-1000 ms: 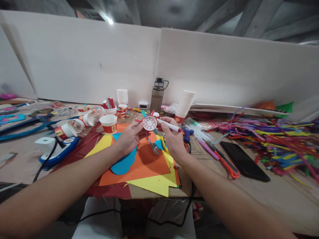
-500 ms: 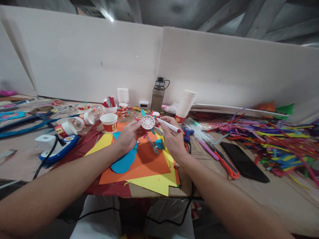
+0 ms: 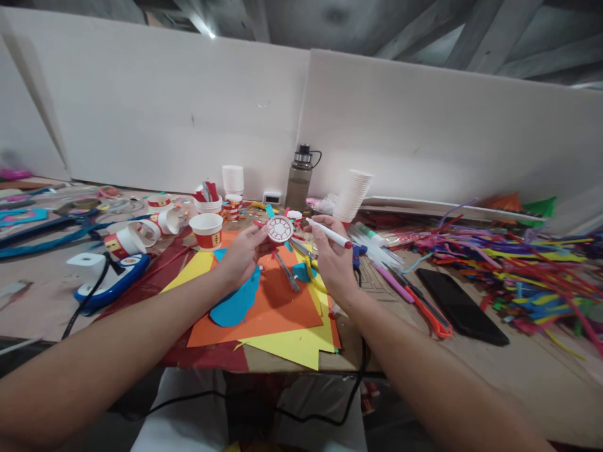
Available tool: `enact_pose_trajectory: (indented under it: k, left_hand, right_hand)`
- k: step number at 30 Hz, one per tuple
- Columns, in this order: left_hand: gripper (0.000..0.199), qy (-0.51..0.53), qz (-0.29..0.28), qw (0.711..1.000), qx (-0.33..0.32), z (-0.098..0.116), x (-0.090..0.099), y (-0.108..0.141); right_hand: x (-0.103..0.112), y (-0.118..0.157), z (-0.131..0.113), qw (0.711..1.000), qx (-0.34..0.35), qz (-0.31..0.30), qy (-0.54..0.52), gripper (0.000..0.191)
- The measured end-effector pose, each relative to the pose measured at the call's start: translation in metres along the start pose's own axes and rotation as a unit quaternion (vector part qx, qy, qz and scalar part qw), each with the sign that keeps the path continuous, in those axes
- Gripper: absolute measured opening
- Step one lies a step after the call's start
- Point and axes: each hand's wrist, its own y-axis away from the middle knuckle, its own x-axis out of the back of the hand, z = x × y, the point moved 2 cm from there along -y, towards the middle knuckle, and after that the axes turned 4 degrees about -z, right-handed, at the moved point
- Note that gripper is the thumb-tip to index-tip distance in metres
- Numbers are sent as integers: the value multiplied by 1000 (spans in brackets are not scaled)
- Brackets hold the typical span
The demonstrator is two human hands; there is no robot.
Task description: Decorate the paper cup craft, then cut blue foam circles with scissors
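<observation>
Pinches a round, pale disc (image 3: 281, 230) between thumb and fingers of the left hand (image 3: 245, 254), raised at the centre, above an orange sheet (image 3: 282, 314). From here, takes the disc as the middle of the clock. Grips a white marker (image 3: 335, 235) with red back end in the right hand (image 3: 333, 260), at 3 o'clock, between thumb and curled fingers, with the tip directed to the disc but apart from the surface.

Shows already on the disc dark red lines: a ring close to the rim and, inside, rounded arches around a star-like blank. Looks, in judgement, well advanced as a line pattern, closed all around. Leaves white the inside of the shapes; cannot tell whether to count this as finished.

Beyond the rim, shows flat, narrow, teal strips (image 3: 269, 209) at 11 and 5 o'clock, and also red ones; not possible to see how joined.

Below, at 6 o'clock, smooth, matte, straight-edged orange over a pointed yellow sheet (image 3: 294, 347); at 7, a blue piece (image 3: 235, 304) with wavy edge. At 9, a stiff paper cup (image 3: 206, 238); near 1, a smooth, translucent bottle (image 3: 298, 188); at 2, a leaning cup stack (image 3: 354, 194). Far at 3, a tangle of thin, fuzzy-looking stems (image 3: 522, 270).
</observation>
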Motion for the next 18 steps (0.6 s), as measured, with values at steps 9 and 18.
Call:
enact_pose_trajectory:
  k: [9,18]
  left_hand:
    - [29,-50,-34,998,12,1,-6,5]
    - [27,-80,-75,994,-4,-3,-5,6]
  right_hand:
    - [-4,8,1,982,70,-113,132,15]
    - [-4,8,-4,956,121,-124,237,16]
